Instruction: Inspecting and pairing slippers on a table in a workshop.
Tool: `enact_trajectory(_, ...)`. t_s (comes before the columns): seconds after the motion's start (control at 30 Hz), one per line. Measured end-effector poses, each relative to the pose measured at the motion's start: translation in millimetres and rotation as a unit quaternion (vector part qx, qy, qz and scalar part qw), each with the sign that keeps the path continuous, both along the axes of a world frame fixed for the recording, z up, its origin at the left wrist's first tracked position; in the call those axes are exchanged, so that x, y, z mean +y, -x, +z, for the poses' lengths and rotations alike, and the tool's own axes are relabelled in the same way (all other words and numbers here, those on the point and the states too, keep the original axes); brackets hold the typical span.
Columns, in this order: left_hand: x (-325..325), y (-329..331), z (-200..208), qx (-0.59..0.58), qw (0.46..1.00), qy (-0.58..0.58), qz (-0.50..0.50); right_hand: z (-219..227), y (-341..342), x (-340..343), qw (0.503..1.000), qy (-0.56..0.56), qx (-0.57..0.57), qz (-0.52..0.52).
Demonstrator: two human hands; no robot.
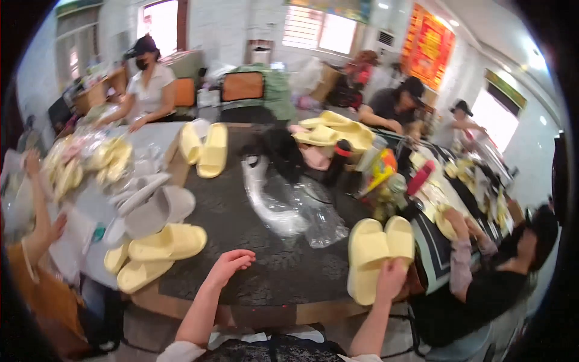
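Right of the clear plastic bag (316, 214), my right hand (393, 279) grips yellow slippers (365, 268), likely light and springy, best held by their straps (368, 248); my left hand (231, 265) is empty.

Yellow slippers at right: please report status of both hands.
Right hand holding yellow slippers. Left hand empty, loosely curled. Clear plastic bag on table, beyond both hands.

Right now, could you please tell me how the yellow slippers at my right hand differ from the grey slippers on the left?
The yellow slippers are pale yellow, while the grey slippers are light grey. Your right hand is on the yellow slippers; neither of your hands touches the grey slippers. Both are slip-on footwear.
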State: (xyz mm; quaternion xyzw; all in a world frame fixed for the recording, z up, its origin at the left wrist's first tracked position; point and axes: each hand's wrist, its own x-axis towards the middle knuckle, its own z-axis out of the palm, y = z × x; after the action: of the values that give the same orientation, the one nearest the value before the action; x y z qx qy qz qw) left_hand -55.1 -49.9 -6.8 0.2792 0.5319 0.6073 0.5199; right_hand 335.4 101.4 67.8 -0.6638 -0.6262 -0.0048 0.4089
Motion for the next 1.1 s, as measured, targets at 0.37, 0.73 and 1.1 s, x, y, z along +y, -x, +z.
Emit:
enact_trajectory(0.37,-104.0,87.1,79.4,0.282,0.941,-0.053,0.177,-33.9,-50.5,52.5,0.996,0.058,0.059,0.028)
enact_trajectory(0.73,-137.6,192.1,107.6,0.676,0.578,0.166,0.426,-46.2,-42.2,14.9,0.998,0.038,0.039,-0.042)
enact_trajectory(1.1,-77.1,231.8,122.5,0.679,0.626,0.248,0.294,-28.6,-7.2,-23.2,0.986,-0.044,0.100,0.124)
